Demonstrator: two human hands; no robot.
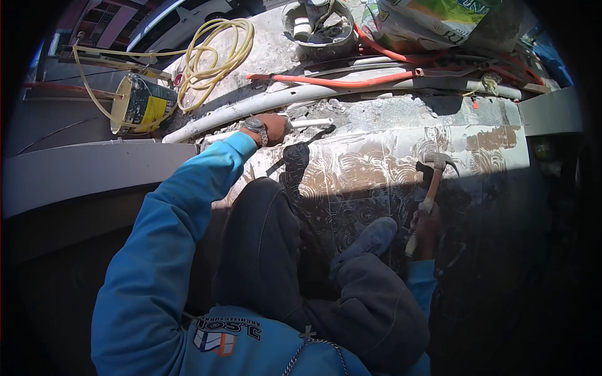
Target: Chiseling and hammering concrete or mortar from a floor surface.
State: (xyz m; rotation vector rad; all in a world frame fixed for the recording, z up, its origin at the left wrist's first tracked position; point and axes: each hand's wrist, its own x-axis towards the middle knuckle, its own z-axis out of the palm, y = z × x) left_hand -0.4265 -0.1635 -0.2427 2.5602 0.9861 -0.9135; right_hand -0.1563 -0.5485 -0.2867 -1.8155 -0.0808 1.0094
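Note:
My left hand (274, 128), reached out over the far edge of the tiles, is closed around a thin white pipe (312, 123). The pipe's end pokes out to the right of the fist, above grey rubble. On the right, my right hand (426, 225) grips a claw hammer (434, 185) by its handle, wooden-looking near the head. The hammer's metal head points away from me, over the tiled surface (357, 163). Those tiles carry swirl patterns and smears of white residue, partly in shadow.
A thick white pipe (244, 108) and an orange tube (332, 80) lie beyond the tiles. Farther back stand a dirty bucket (320, 45) with things inside and a printed bag (426, 25). To the left are a coiled yellow hose (213, 53) and a tipped pail (147, 103).

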